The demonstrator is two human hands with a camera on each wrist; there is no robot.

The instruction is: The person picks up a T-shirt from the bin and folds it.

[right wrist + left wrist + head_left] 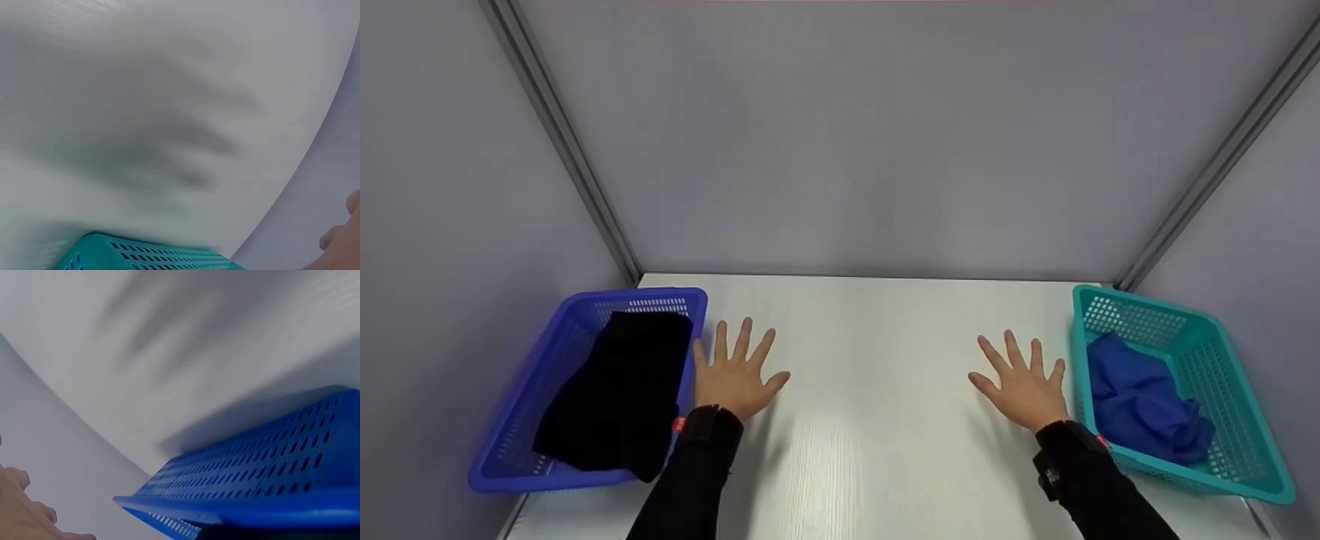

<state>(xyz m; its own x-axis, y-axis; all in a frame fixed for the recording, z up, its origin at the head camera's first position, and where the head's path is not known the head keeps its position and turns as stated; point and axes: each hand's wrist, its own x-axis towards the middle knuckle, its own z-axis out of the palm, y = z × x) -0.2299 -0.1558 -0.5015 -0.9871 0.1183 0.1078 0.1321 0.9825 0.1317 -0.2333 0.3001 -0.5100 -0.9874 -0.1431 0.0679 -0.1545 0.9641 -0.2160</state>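
Note:
My left hand point(733, 381) is held above the white table with its fingers spread, close to the right side of a blue plastic basket point(502, 450). A black cloth point(619, 390) lies in that basket, one corner reaching over the front rim. On the other side, my right hand point(1026, 390) hovers with straight, spread fingers, left of a teal basket point(1252, 420). Crumpled inside the teal basket is a blue cloth point(1144, 401). Neither hand holds anything. In the left wrist view the fingers point(22, 512) show at the lower left, beside the perforated basket wall.
The white tabletop point(877, 375) spreads between the baskets and carries the hands' shadows. Grey panels point(870, 135) stand behind and on both sides, joined by metal corner posts point(577, 157).

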